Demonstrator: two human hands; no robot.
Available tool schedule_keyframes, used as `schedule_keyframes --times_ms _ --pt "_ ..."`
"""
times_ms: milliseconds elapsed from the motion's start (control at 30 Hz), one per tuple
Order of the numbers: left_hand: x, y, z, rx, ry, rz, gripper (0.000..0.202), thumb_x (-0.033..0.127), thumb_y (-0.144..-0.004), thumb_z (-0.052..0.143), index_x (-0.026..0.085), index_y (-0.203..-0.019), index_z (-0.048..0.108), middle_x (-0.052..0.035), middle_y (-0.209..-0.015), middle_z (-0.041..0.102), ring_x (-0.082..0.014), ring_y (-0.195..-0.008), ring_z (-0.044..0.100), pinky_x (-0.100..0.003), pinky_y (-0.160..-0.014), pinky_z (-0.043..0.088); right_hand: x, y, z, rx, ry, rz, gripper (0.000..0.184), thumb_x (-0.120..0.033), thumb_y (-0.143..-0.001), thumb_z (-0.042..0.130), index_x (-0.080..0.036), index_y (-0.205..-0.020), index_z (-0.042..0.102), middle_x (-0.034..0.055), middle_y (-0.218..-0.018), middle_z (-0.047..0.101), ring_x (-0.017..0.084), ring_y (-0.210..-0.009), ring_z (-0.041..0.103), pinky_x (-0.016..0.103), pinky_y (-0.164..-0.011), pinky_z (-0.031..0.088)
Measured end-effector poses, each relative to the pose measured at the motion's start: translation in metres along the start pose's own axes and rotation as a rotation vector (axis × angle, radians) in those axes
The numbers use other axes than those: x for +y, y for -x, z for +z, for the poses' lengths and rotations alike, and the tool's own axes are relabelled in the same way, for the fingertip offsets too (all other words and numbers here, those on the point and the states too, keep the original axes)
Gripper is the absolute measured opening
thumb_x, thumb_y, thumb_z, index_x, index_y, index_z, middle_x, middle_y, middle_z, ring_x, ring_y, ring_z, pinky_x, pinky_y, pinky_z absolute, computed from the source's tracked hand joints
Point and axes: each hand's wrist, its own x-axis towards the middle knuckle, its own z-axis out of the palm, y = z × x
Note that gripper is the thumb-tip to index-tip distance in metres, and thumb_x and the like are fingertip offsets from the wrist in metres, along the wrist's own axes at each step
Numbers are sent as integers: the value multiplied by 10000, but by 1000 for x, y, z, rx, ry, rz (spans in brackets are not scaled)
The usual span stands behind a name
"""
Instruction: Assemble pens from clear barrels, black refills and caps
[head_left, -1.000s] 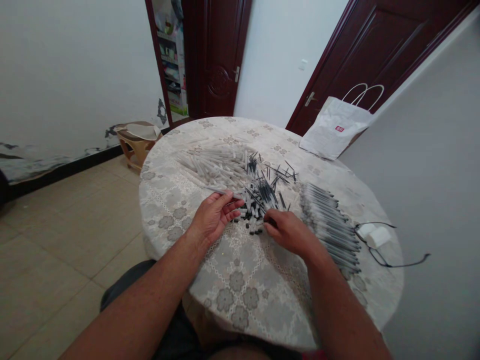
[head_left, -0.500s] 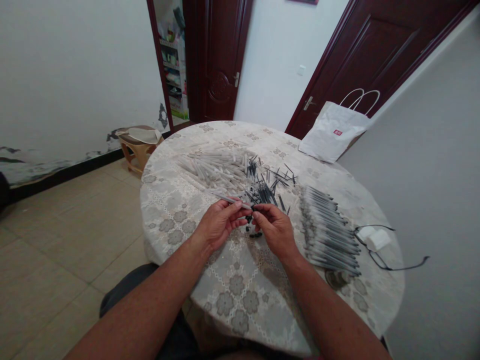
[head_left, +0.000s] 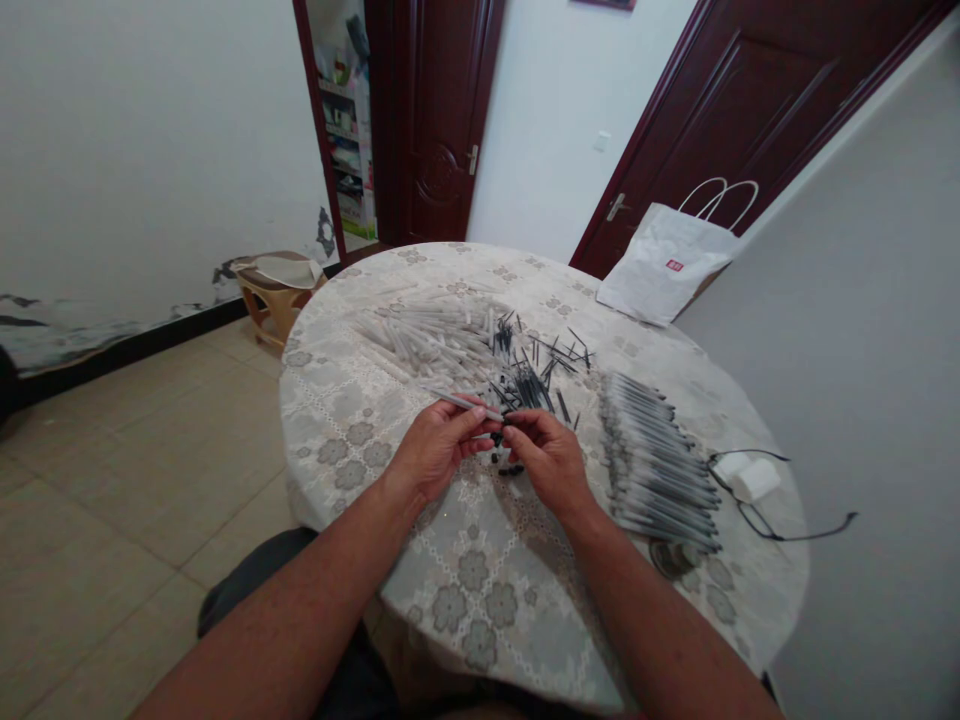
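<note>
Centrally, both forearms are angled inward over the table (head_left: 480, 590); the left hand (head_left: 439, 450) is curled, fingers closed round a pale pen barrel (head_left: 459, 402) held slanting above the cloth; the right hand (head_left: 547, 458) is pinched shut on a small dark part (head_left: 504, 417) at the barrel's end (too small to identify). Loose barrels (head_left: 427, 335) and refills (head_left: 529, 378) are heaped just beyond the fingertips; bare cloth is left toward the near rim.

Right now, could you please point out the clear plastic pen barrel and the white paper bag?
clear plastic pen barrel (head_left: 457, 401): head view, middle of the shaft's length.
white paper bag (head_left: 652, 280): head view, middle of its front face.
</note>
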Motion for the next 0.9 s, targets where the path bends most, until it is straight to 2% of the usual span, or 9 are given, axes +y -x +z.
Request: schedule_keyframes --times_ms 433,733,900 --pt "-2 0 1 43 -124 35 279 262 -775 831 135 -984 696 -110 -929 761 -209 -827 750 -287 -669 626 7 2 -1 77 141 -97 203 -358 -876 694 -203 -1007 703 31 -900 726 148 -711 650 254 -647 527" --pt "2 0 4 44 -119 -9 281 232 -757 836 118 -965 686 -102 -885 769 -184 -767 748 -253 -637 617 5 3 -1 12 125 -46 258 -435 -937 634 -193 -1010 682 -2 -739 685 140 -605 624 243 -564 496" --pt "0 0 2 51 -121 -6 295 271 -752 850 127 -949 684 -91 -860 772 -190 -763 752 -263 -639 618 5 5 -4 22 270 -153 222 -404 -962 614 -204 -1023 690 25 -833 710 156 -697 646 260 -636 505"
